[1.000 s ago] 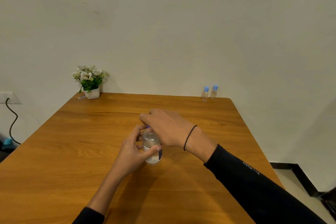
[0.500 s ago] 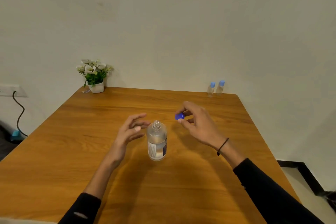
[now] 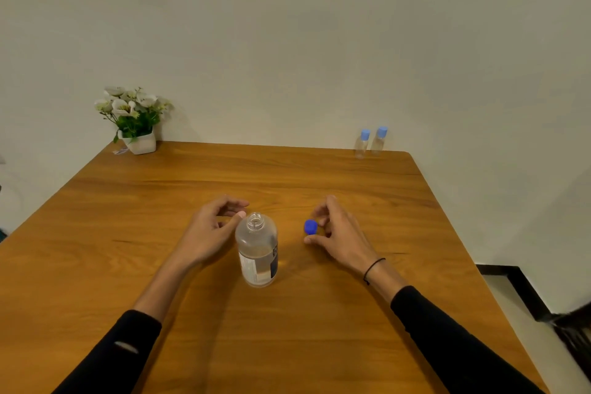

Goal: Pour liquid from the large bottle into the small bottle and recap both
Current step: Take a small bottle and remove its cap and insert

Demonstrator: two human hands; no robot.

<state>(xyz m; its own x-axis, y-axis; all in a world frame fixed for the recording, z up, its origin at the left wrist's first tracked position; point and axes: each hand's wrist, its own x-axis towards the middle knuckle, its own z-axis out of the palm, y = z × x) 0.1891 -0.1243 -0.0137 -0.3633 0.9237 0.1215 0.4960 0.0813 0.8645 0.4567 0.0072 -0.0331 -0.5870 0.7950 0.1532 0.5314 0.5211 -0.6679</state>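
The large bottle (image 3: 256,249) stands upright and uncapped at the centre of the frame on the table (image 3: 96,249), its open neck facing up, ready for pouring. The right hand (image 3: 339,235), just right of centre, pinches the blue cap (image 3: 311,227) between thumb and fingertips, apparently holding it aside and low over the wood so it can be set down near at hand for recapping. The left hand (image 3: 211,230), just left of the bottle, grasps nothing; its fingers are loosely curled beside the neck, seemingly placed to steady or lift the bottle. Two small bottles (image 3: 371,142), capped, wait at the table's far edge, upper right, well apart from the hands, so one must be fetched before pouring
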